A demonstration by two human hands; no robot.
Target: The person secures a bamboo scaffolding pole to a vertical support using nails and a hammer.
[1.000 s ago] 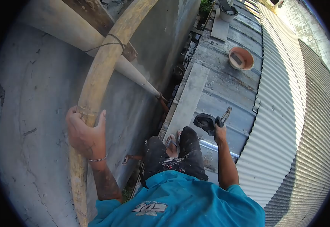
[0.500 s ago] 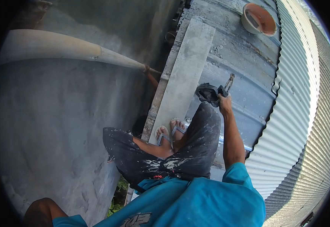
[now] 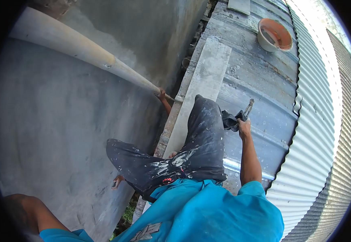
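Note:
My right hand (image 3: 244, 128) is closed around a crumpled black bag or cloth (image 3: 229, 120) and a thin grey tool (image 3: 249, 107) with a rough tip, above the metal roofing. My left arm (image 3: 36, 211) shows only around the bent elbow at the lower left, and its hand is out of view. Below me, my paint-splashed dark trousers (image 3: 207, 137) cover most of both feet on the long grey plank (image 3: 205, 72).
A co-worker's hand (image 3: 162, 95) grips a long pale pole (image 3: 83, 50) beside the grey wall (image 3: 62, 109). Another hand (image 3: 118, 181) shows by my left knee. An orange-lined bucket (image 3: 275, 35) sits on the roof (image 3: 260, 92), with corrugated sheeting (image 3: 316, 113) at right.
My right knee has swung forward over the plank, and my sandals are now mostly hidden. The pole slants down more steeply. More of the hand by my left knee shows.

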